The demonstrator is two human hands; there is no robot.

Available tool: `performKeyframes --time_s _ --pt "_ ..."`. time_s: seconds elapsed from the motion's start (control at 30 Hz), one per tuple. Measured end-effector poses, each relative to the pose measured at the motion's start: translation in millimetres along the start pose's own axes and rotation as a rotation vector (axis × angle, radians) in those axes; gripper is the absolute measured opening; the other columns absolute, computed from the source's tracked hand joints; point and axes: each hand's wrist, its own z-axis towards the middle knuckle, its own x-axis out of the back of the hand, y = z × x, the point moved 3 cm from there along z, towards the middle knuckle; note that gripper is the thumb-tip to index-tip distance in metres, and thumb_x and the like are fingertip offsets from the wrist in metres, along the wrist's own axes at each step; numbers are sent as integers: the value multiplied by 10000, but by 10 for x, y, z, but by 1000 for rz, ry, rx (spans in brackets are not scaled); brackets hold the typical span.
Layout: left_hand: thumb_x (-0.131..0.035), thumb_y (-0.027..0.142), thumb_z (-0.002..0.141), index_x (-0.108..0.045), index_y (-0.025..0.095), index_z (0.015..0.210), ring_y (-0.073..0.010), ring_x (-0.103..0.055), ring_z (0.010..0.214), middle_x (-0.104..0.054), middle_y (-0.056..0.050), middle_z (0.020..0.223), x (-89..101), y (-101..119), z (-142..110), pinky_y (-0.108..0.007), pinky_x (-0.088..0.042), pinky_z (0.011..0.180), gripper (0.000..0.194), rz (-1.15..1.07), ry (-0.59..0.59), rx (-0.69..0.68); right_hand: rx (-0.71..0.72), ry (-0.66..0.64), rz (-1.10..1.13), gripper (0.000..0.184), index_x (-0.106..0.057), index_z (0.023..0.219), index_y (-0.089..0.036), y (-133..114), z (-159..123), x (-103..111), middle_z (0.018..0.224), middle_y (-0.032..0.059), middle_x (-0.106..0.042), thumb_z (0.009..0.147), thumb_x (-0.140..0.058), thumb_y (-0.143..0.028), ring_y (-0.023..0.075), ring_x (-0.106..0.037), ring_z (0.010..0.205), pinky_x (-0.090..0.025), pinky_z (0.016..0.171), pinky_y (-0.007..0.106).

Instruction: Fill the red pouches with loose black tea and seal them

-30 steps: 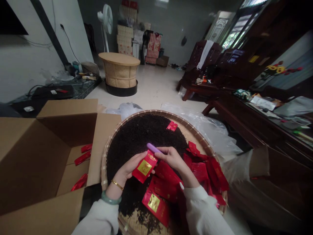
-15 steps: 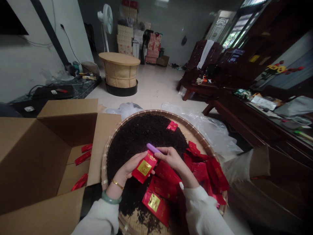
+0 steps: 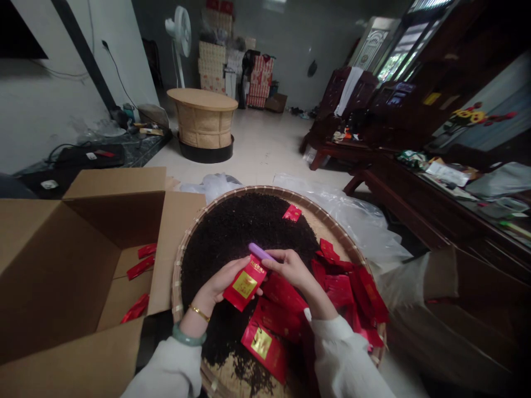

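My left hand [image 3: 218, 284] is closed on a small red packet with a gold label [image 3: 244, 283], held above a round woven tray [image 3: 265, 191]. A heap of dark loose tea [image 3: 244, 226] fills that tray. My right hand [image 3: 290, 265] pinches a purple scoop [image 3: 260, 251] at the packet's top edge. Several more red packets [image 3: 340, 287] lie piled on the tray's right side and under my wrists. One single red packet [image 3: 291, 213] rests on the tea farther back.
An open cardboard box [image 3: 83, 249] stands at the left with red packets [image 3: 141, 266] inside. Clear plastic sheeting [image 3: 352, 215] lies beyond the tray. A dark wooden table [image 3: 435, 210] runs along the right. A round wicker stand [image 3: 204, 124] and a fan [image 3: 180, 33] stand farther back.
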Motion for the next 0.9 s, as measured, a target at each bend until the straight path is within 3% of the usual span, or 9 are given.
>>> performKeyframes --time_s 0.53,0.9 --pt "-560 472 841 -577 100 1091 -240 -706 585 -733 -160 867 10 -5 -1 -299 -549 504 448 14 12 4 9 15 -15 352 -744 951 -147 -28 -13 -6 669 18 -684 747 -660 -422 153 -556 585 -420 587 257" --pt "-651 466 777 -618 104 956 -221 -704 599 -723 -92 763 -7 30 -10 -273 -539 537 405 26 63 -35 26 54 -108 367 -748 977 -167 -7 -7 8 721 2 -700 754 -639 -438 165 -570 633 -415 635 264"
